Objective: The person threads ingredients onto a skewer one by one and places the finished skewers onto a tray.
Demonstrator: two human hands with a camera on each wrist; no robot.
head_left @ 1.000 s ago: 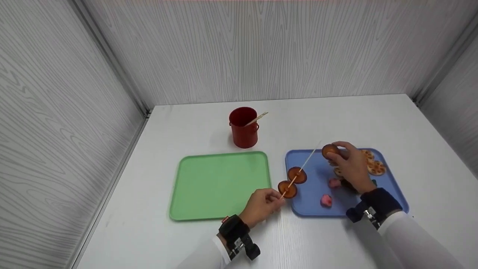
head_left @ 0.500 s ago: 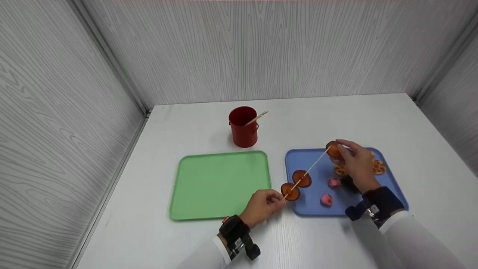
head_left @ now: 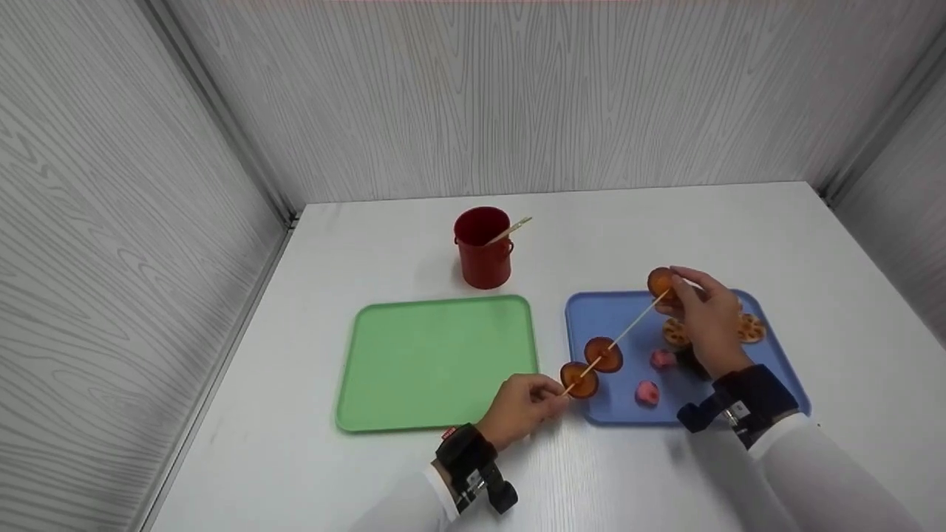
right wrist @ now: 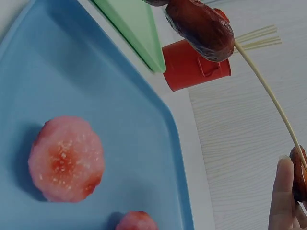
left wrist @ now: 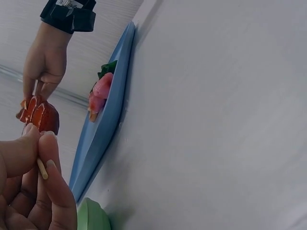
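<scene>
My left hand [head_left: 521, 414] pinches the lower end of a thin bamboo skewer [head_left: 633, 325] between thumb and fingers; the stub pokes out below the fingertips in the left wrist view. Two brown mushroom caps [head_left: 579, 380] are threaded on the skewer close to that hand, side by side. At the far end, my right hand [head_left: 706, 325] grips a third brown mushroom cap [head_left: 660, 282], and the skewer's tip overlaps its underside. The skewer slants up to the right above the blue tray [head_left: 591, 310]. In the right wrist view it bows slightly toward the held mushroom cap [right wrist: 298, 179].
Pink round pieces [head_left: 647, 393] and lotus root slices [head_left: 751, 329] lie on the blue tray, partly hidden under my right hand. A green tray [head_left: 436, 362] lies to the left. Behind stands a red bucket [head_left: 484, 258] with several skewers [head_left: 510, 230] leaning in it.
The right hand turned the third mushroom cap and brought it to the skewer's tip, then rose slightly away. The skewer and its two mushroom caps tilted and shifted slightly right.
</scene>
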